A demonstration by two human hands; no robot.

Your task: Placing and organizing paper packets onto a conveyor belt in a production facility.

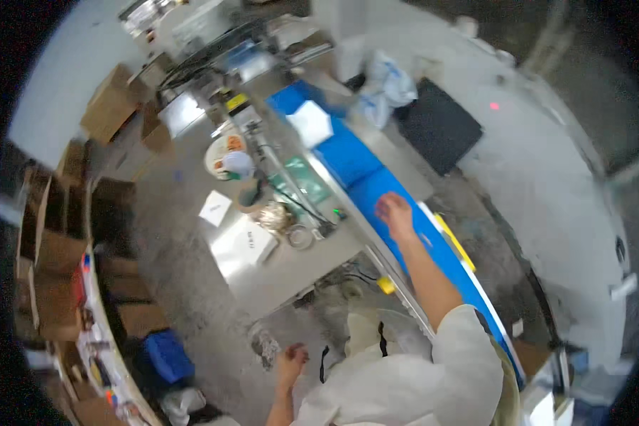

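My right hand [395, 214] reaches over the blue conveyor belt [358, 167], fingers slightly bent and apart, nothing visible in them. Further up the belt lies a white flat-looking piece [310, 124]; blur hides whether it is a box or a sheet. Down by my body, my left hand [291, 362] hangs over the floor with loosely curled fingers and no object to be seen in it. To the left of the belt, a metal worktable [263, 287] carries a white box [252, 243], a smaller white card or box [215, 208] and a round roll of tape [300, 237].
Green plastic sheeting [302, 183] and a round tub [224, 157] sit on the worktable. Shelves of cardboard boxes [53, 270] line the left side, near a blue bin [169, 355]. Beyond the belt, a dark panel [440, 126] stands beside white bags [387, 89].
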